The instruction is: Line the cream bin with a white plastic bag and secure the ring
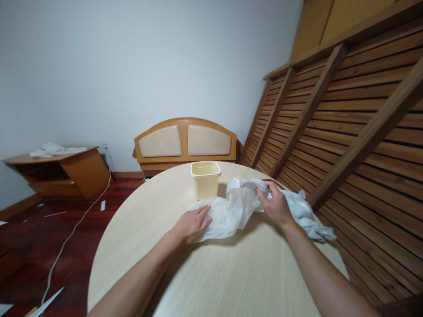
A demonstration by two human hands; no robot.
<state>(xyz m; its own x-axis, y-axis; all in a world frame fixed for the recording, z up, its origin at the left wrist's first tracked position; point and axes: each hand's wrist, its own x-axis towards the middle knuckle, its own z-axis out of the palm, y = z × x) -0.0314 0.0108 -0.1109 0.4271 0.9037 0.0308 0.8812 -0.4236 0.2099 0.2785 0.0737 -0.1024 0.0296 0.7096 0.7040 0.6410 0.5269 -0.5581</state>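
A crumpled white plastic bag lies stretched across the round pale wooden table. My left hand rests flat on the bag's left end, fingers extended. At the other end my right hand pinches the bunched plastic between thumb and fingers, lifting it a little off the tabletop. Just behind the bag a cream-coloured square plastic bin stands upright, apart from both hands. More bunched pale plastic bags lie to the right, partly hidden by my right hand.
A slatted wooden frame leans along the right side, near the table edge. Beyond the table stands a headboard with two padded panels. At left are a low wooden cabinet and a white cable across the dark red floor.
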